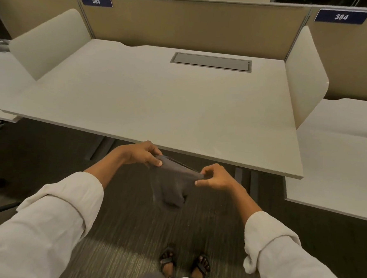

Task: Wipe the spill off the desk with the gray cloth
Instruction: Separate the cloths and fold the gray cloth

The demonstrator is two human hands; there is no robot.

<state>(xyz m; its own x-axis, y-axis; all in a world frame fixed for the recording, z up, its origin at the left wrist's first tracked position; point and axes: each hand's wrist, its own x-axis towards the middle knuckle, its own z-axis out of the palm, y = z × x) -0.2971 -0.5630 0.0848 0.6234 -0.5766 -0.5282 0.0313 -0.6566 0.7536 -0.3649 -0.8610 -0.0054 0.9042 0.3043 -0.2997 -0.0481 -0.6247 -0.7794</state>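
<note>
Two hands pinch one gray cloth (172, 182) by its top edge at lower centre: left hand (139, 153) on its left corner, right hand (215, 178) on its right. It hangs below the near edge of the desk (159, 103), whose top spreads bare above.

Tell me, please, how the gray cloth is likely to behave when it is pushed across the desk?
The gray cloth looks floppy: pinched along its top edge by the left hand and right hand, its lower part sags and bunches. It is probably light, since fingertip grips carry it. Pushed over the smooth desk, it would likely crumple unless pressed flat.
</note>
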